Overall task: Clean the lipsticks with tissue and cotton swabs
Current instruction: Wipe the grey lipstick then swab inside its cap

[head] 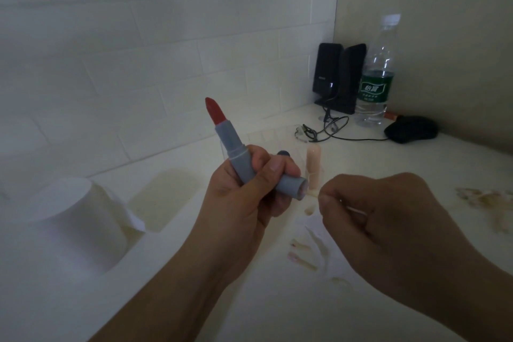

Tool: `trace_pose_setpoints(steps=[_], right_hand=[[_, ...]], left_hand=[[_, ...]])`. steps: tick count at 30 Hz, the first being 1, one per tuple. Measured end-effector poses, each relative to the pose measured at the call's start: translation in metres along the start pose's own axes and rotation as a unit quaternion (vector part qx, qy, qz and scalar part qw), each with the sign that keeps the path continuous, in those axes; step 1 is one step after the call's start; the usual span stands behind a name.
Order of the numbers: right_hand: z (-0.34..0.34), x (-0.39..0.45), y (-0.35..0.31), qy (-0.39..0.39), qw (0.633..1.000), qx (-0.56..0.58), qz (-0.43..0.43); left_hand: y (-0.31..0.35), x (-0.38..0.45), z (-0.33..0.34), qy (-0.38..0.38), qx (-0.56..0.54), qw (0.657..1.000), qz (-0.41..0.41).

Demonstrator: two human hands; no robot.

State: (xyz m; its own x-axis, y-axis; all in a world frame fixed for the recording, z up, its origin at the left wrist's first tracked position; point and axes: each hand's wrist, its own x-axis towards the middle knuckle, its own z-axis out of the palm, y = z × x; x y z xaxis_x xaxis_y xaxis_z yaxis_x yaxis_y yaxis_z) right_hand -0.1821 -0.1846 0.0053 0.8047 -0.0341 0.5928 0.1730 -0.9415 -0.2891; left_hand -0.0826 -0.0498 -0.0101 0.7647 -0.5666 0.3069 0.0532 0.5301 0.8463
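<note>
My left hand [249, 191] grips a grey lipstick [236, 153] by its tube, tilted with the red bullet pointing up and left and its base end toward the right. My right hand [388, 219] pinches a thin white cotton swab [358, 211] just right of that base end; the swab's tip near the tube is mostly hidden by my fingers. A pale pink lipstick [313, 166] stands upright in a clear organiser [266, 136] behind my hands. Used swabs [301, 254] and a crumpled tissue [316, 230] lie on the table below my right hand.
A white toilet roll [75, 219] stands at the left. At the back right are two black speakers [338, 78], a water bottle [377, 72], a tangled cable [324, 130] and a black mouse [410, 129]. Stained scraps [483, 200] lie at the right edge.
</note>
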Motion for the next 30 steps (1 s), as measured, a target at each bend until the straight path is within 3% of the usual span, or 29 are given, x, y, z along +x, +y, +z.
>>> trace_pose_setpoints(steps=[8, 16, 21, 25, 30], right_hand=[[-0.0055, 0.0013, 0.0028, 0.008, 0.992, 0.129, 0.0], [-0.003, 0.0019, 0.0016, -0.019, 0.997, 0.078, 0.016], [-0.0086, 0.0057, -0.0007, -0.07, 0.977, 0.197, 0.05], [-0.0064, 0.0043, 0.0053, -0.014, 0.988, 0.149, 0.039], [-0.0018, 0.0004, 0.001, -0.072, 0.989, 0.129, 0.027]], left_hand=[[-0.001, -0.0001, 0.0017, -0.02, 0.002, 1.0, 0.013], [-0.0023, 0.0003, 0.002, -0.017, 0.014, 0.999, 0.042], [-0.0013, 0.0004, 0.0013, -0.017, 0.022, 0.999, 0.046], [-0.001, 0.0018, 0.0006, -0.017, 0.022, 0.999, 0.047], [-0.0002, 0.0025, -0.0007, -0.007, 0.01, 0.998, 0.056]])
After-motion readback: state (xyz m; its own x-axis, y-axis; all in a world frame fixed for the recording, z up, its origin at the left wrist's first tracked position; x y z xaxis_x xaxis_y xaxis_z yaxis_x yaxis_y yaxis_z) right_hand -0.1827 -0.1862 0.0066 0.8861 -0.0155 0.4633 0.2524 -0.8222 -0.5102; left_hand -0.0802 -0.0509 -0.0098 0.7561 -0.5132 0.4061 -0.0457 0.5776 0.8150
